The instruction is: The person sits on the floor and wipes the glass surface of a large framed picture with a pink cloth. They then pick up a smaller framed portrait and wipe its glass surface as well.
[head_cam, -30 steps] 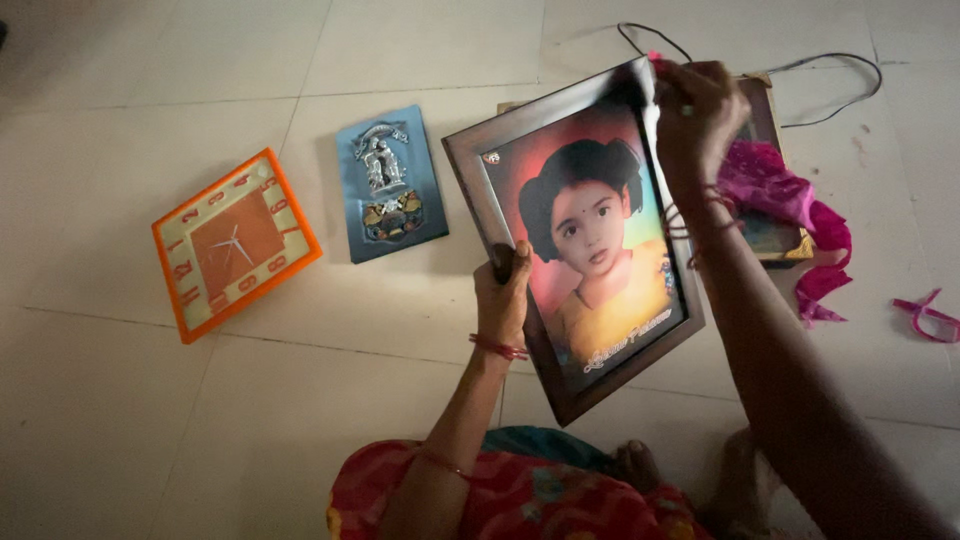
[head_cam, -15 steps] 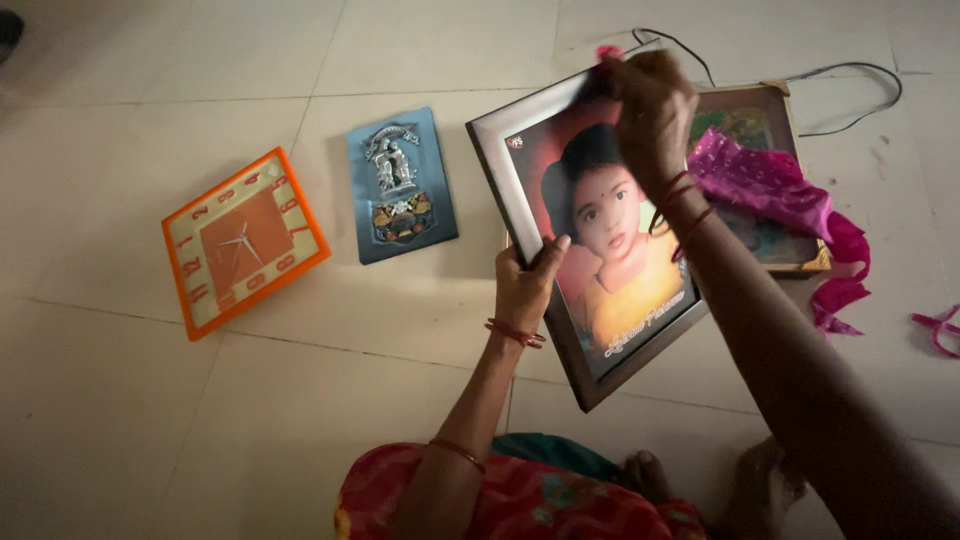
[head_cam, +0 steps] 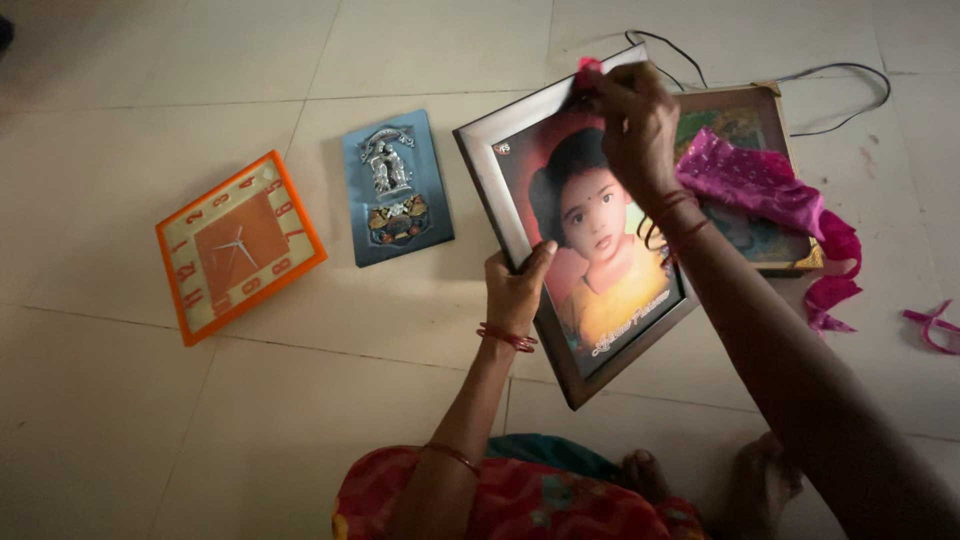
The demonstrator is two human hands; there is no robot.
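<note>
A: Closest in, what shows at the bottom edge?

B: A red patterned garment (head_cam: 520, 500), with bare floor tiles (head_cam: 200, 420) open on the left side. Above it the left hand (head_cam: 515, 290) is closed on the left rail of a framed portrait (head_cam: 600, 290), thumb over the front, fingers behind. The frame is held tilted off the floor, its lower corner pointing toward the lap.

A: And the other hand?

B: The right hand (head_cam: 630, 125) is at the frame's top edge, fingertips pinched on a small pink scrap (head_cam: 588, 66) near the upper corner. The forearm crosses the glass on the right side.

A: What lies around it?

B: Just beside and behind the frame, a second framed picture (head_cam: 765, 180) lies flat with a crumpled magenta cloth (head_cam: 770, 190) draped over it. A pink strip (head_cam: 930, 325) sits apart at the right edge. Left of the portrait, a blue plaque (head_cam: 397, 185) with a silver figure, then an orange square clock (head_cam: 238, 245), well apart from each other. Farthest off, a black cable (head_cam: 830, 75) loops over open tiles.
</note>
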